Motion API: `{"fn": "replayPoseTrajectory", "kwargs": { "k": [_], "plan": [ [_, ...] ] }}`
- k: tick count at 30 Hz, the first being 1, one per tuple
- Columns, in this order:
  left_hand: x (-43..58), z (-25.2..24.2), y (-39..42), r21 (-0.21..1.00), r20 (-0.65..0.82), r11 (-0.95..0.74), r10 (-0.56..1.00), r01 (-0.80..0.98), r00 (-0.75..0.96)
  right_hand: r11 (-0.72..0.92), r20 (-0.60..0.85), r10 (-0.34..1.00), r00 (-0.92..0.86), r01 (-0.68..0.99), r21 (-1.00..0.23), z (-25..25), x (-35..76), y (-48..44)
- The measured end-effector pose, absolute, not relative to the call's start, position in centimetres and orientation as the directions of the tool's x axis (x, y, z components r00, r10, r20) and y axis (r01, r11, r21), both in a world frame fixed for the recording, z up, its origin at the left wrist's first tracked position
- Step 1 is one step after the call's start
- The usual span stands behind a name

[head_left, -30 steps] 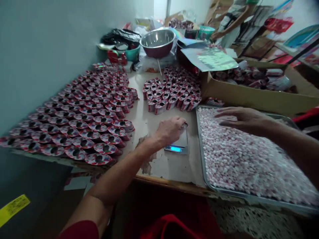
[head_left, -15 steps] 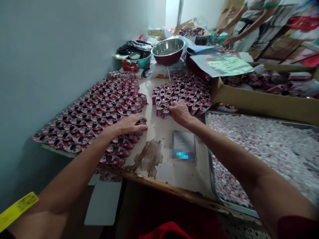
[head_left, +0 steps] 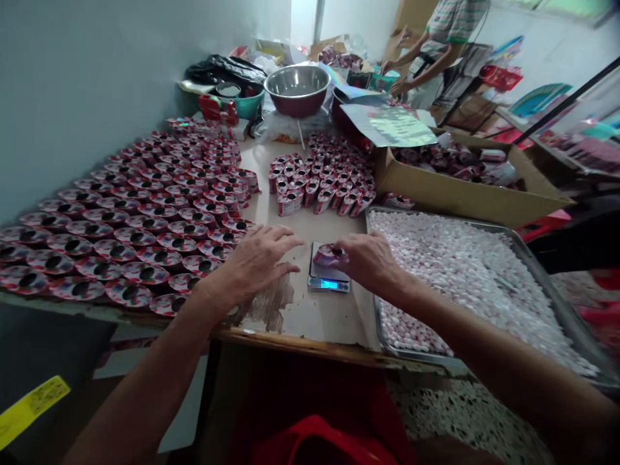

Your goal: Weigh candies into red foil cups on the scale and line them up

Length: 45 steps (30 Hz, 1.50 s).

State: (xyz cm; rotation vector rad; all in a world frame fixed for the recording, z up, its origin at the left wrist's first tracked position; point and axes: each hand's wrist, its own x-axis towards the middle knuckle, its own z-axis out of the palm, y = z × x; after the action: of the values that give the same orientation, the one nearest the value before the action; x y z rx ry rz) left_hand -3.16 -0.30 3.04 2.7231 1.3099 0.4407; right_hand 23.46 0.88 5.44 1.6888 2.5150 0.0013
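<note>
My right hand [head_left: 369, 260] grips a small red-and-white container [head_left: 327, 254] and holds it on a little digital scale [head_left: 329, 279] with a lit blue display. My left hand [head_left: 259, 258] lies flat on the table just left of the scale, fingers spread, holding nothing. Directly left of it lie many rows of the same red containers [head_left: 135, 219]. A second cluster of upright containers [head_left: 322, 177] stands behind the scale. A metal tray [head_left: 557, 303] heaped with small pink-white candies [head_left: 460, 271] sits to the right of my right hand.
An open cardboard box [head_left: 455, 187] of wrapped goods stands behind the tray. A steel bowl [head_left: 296, 84], a teal bowl [head_left: 247, 103] and bags crowd the table's far end. Another person [head_left: 436, 39] works at the back right. A grey wall runs along the left.
My right hand took a container from the back cluster and brought it onto the scale. My left hand left the left rows and came to rest beside the scale.
</note>
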Motion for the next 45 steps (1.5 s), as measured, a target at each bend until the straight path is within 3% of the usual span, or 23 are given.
{"fn": "replayPoseTrajectory", "kwargs": {
  "k": [2, 4, 9, 13, 15, 18, 20, 22, 25, 29, 35, 37, 40, 42, 45],
  "plan": [
    [-2.8, 2.9, -0.5, 0.233, 0.213, -0.611, 0.791, 0.757, 0.573, 0.34, 0.05, 0.939, -0.341, 0.94, 0.032, 5.7, 26.4, 0.6],
    [-3.5, 2.6, -0.3, 0.276, 0.222, -0.584, 0.812, 0.764, 0.54, 0.301, 0.076, 0.948, -0.308, 0.949, 0.09, 5.7, 30.3, 0.5],
    [-3.8, 1.9, 0.2, 0.372, 0.237, -0.54, 0.842, 0.755, 0.485, 0.362, -0.136, 0.932, -0.335, 0.863, 0.352, 3.3, 37.7, 0.1],
    [-1.3, 2.1, 0.9, 0.381, 0.257, -0.584, 0.812, 0.717, 0.525, 0.389, -0.221, 0.918, -0.329, 0.853, 0.347, 2.2, 39.8, 0.6],
    [-0.4, 2.5, 1.2, 0.369, 0.243, -0.589, 0.807, 0.719, 0.538, 0.359, -0.218, 0.923, -0.318, 0.915, 0.185, 2.6, 41.1, 1.0],
    [0.1, 3.0, 1.5, 0.338, 0.228, -0.575, 0.818, 0.745, 0.527, 0.126, -0.174, 0.97, -0.17, 0.963, -0.238, 3.9, 43.6, 1.1],
    [0.2, 3.3, 1.7, 0.345, 0.232, -0.569, 0.822, 0.746, 0.519, -0.087, -0.18, 0.984, -0.007, 0.854, -0.513, 4.5, 44.8, 0.9],
    [0.4, 3.3, 1.9, 0.377, 0.241, -0.567, 0.823, 0.732, 0.514, -0.229, -0.211, 0.971, 0.11, 0.671, -0.705, 4.9, 45.2, 0.5],
    [1.2, 2.9, 2.4, 0.449, 0.266, -0.563, 0.825, 0.694, 0.498, -0.32, -0.262, 0.947, 0.184, 0.481, -0.816, 5.1, 44.6, 0.2],
    [2.6, 1.6, 3.3, 0.562, 0.264, -0.511, 0.856, 0.65, 0.445, -0.355, -0.308, 0.935, 0.176, 0.473, -0.807, 5.5, 42.0, 0.9],
    [4.1, 0.0, 3.3, 0.67, 0.068, -0.3, 0.936, 0.679, 0.347, -0.021, -0.236, 0.924, -0.301, 0.577, -0.817, 5.8, 33.1, 3.9],
    [4.1, -0.2, 2.9, 0.69, 0.03, -0.266, 0.94, 0.673, 0.341, 0.141, -0.186, 0.897, -0.4, 0.661, -0.737, 5.6, 29.9, 4.8],
    [3.6, -0.3, 2.5, 0.704, 0.01, -0.256, 0.936, 0.662, 0.352, 0.365, -0.1, 0.877, -0.471, 0.785, -0.501, 5.4, 26.6, 5.8],
    [3.2, -0.4, 2.4, 0.702, -0.001, -0.249, 0.937, 0.667, 0.35, 0.445, -0.081, 0.858, -0.508, 0.812, -0.378, 5.5, 25.5, 6.1],
    [2.7, -0.7, 2.6, 0.697, 0.013, -0.26, 0.936, 0.668, 0.351, 0.509, -0.088, 0.826, -0.556, 0.804, -0.307, 5.6, 25.1, 6.2]
  ]
}}
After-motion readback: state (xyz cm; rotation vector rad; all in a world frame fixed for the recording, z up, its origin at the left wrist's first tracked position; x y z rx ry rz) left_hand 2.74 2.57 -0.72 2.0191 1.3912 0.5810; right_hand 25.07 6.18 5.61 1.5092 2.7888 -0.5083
